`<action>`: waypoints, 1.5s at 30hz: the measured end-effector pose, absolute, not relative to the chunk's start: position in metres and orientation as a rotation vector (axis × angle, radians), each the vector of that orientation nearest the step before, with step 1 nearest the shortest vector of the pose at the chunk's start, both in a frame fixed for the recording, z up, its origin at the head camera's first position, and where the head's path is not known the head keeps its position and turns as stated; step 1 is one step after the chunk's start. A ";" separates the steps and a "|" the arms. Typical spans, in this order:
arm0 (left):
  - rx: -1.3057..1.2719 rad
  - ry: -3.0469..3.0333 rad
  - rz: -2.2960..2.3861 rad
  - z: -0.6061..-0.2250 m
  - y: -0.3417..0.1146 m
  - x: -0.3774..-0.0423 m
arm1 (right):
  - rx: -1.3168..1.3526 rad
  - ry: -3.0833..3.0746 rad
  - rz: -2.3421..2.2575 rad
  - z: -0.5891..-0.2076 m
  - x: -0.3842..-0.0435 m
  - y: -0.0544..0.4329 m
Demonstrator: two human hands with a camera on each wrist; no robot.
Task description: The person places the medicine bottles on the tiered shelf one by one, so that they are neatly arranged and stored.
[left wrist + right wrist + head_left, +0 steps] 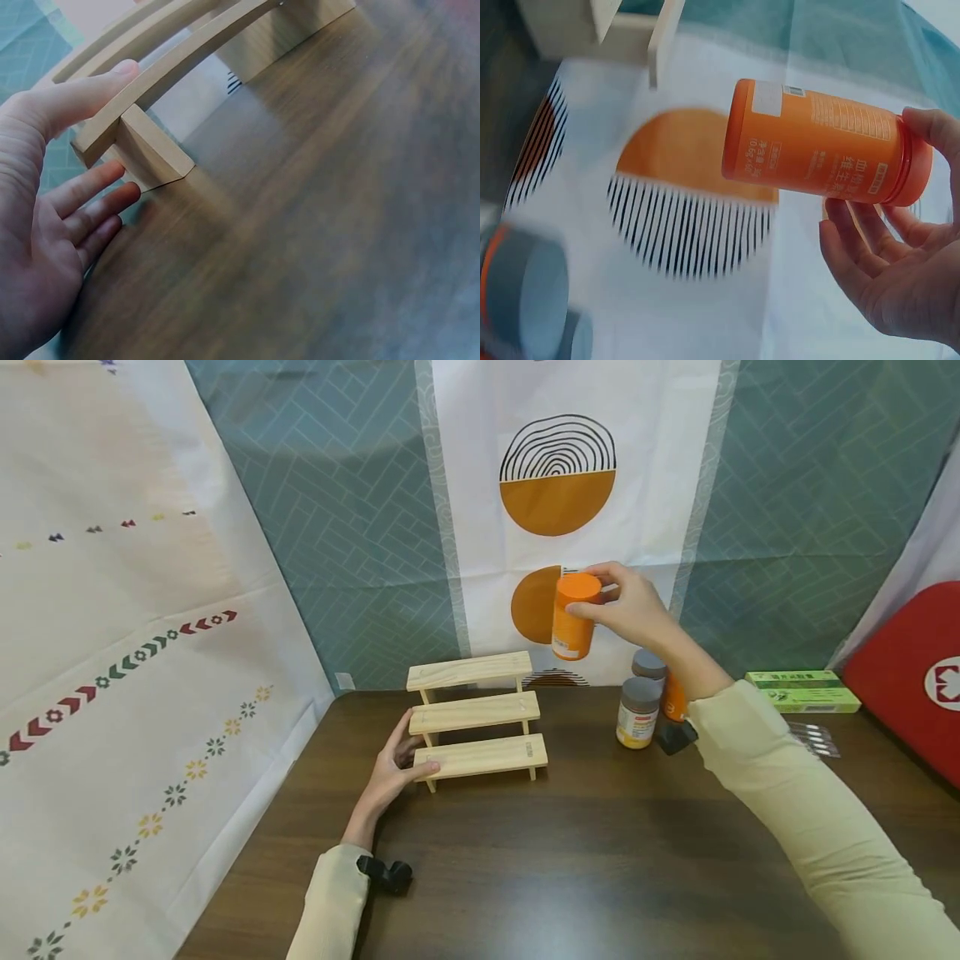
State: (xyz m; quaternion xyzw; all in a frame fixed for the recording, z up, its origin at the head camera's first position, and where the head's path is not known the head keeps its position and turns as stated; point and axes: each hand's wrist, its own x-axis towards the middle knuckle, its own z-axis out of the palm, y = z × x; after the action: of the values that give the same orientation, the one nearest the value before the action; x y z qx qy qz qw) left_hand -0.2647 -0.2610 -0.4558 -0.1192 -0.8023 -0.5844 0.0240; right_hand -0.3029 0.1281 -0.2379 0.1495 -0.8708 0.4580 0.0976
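My right hand point(630, 606) holds an orange supplement bottle point(573, 627) in the air, thumb and fingers round its capped end. In the right wrist view the bottle point(810, 139) lies sideways across the picture, with white print on its label. A three-step wooden rack point(480, 755) stands at the back left of the table. At its left end is my left hand point(392, 772), gripping the lowest step. The left wrist view has the thumb over the plank point(187, 60) and the fingers below, by the leg.
Right of the rack stand grey-lidded jars point(637, 714) and another orange container point(675, 697), partly behind the right arm. Farther right lie a green box point(802, 692), a blister pack point(813, 740) and a red case point(911, 681). Patterned cloth point(360, 527) hangs behind the brown table point(525, 868).
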 end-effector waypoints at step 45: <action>-0.334 -2.473 -1.848 -0.451 -0.256 -0.260 | 0.643 -2.562 1.616 -0.287 -0.351 -0.055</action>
State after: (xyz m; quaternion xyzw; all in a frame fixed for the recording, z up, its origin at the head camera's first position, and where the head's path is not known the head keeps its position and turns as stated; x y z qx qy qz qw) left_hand -0.2595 -0.2561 -0.4509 -0.1076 -0.7962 -0.5951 0.0181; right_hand -0.3512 -0.0548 -0.2873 0.2075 -0.8272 0.5218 0.0225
